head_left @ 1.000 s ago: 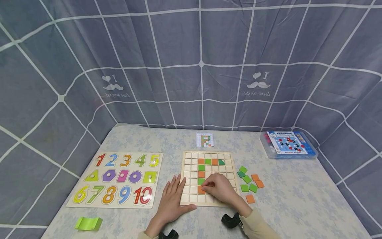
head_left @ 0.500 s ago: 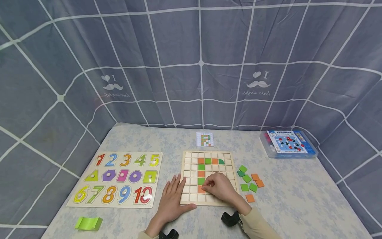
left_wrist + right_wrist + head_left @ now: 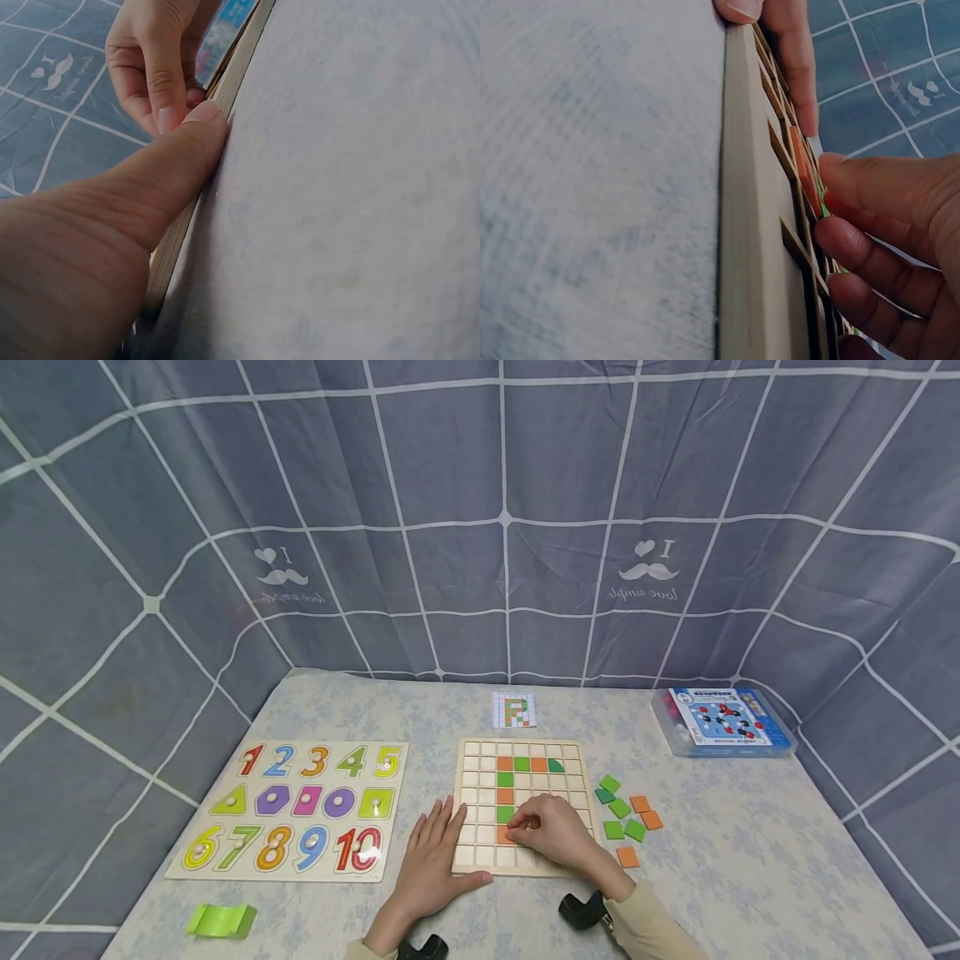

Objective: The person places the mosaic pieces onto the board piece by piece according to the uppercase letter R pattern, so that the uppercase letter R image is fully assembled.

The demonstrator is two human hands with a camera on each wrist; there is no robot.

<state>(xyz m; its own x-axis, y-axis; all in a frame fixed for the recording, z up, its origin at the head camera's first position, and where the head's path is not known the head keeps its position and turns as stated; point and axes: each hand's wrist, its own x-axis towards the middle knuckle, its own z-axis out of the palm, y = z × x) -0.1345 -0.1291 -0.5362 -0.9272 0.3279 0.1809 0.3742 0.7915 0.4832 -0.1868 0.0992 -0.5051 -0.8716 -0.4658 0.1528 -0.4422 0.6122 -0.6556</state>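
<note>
Wooden grid board [image 3: 539,786]: flat on the pale patterned tablecloth [image 3: 735,843], between the hands, its cells partly filled
Set tiles [image 3: 505,796]: the upper row reads orange, green, orange, then a dark green quarter-round piece [image 3: 555,766]; from its first tile a column drops toward 6 o'clock, green, orange, green, orange
Orange tile [image 3: 502,834]: lowest of that column, at 7 o'clock from the board's centre, partly covered by fingertips
Right hand [image 3: 553,829]: over the board, coming in from 4 o'clock, thumb and forefinger drawn narrow and pinching the orange tile at its edge, other fingers curled
Left hand [image 3: 433,864]: spread wide at 8 o'clock, fingertips on the board's 9 o'clock rim, thumb against its near edge
Loose tiles [image 3: 634,831]: scattered at 3 o'clock just beside the board, four bright green, three orange, one dark green
Pattern card [image 3: 514,710]: at 12 o'clock, near the board's far edge, printed with a green and orange letter shape on a grid
Number puzzle [image 3: 322,781]: at 9 o'clock, numerals 1 to 10 with a row of shapes between
Green block [image 3: 221,921]: at 8 o'clock, well apart, its top curved
Plastic box [image 3: 723,722]: at 2 o'clock, its label showing molecule models
Grid-patterned curtain [image 3: 465,568]: behind everything at 12 o'clock
</note>
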